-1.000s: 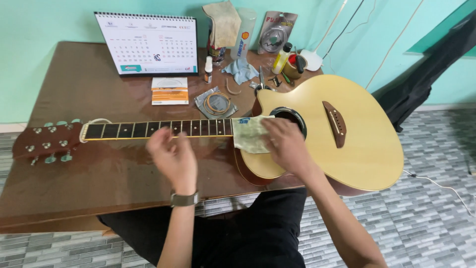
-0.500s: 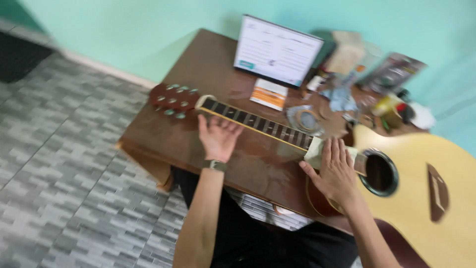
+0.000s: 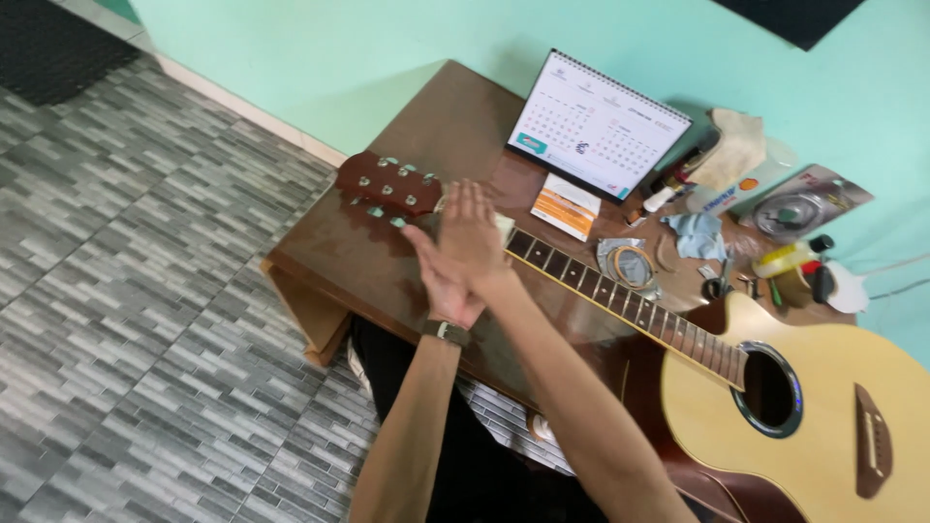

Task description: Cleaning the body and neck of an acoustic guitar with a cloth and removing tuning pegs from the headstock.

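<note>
A mint-green wall stood behind a brown table (image 3: 426,126), and grey tiles covered the floor around it. An acoustic guitar (image 3: 833,426) lay flat along the table's near edge, its pale body at the right end and its reddish headstock (image 3: 387,184) near the left end, just short of the left corner. The neck (image 3: 620,295) ran between them, bare of strings as far as I could see.

Both hands met over the neck just beside the headstock. The right hand (image 3: 472,237) lay flat, fingers straight and together, pressing on a pale cloth (image 3: 504,229) whose edge peeked out beneath it. The left hand (image 3: 441,281), with a watch at the wrist, sat partly under the right one on the near side of the neck; I could not tell what it gripped, if anything.

Along the far edge stood a desk calendar (image 3: 596,121). In front of it lay an orange-and-white packet (image 3: 565,205), and beside the neck a coil of strings (image 3: 632,264) in a clear bag. Small bottles, a blue rag (image 3: 699,235) and tools crowded the far right corner.
</note>
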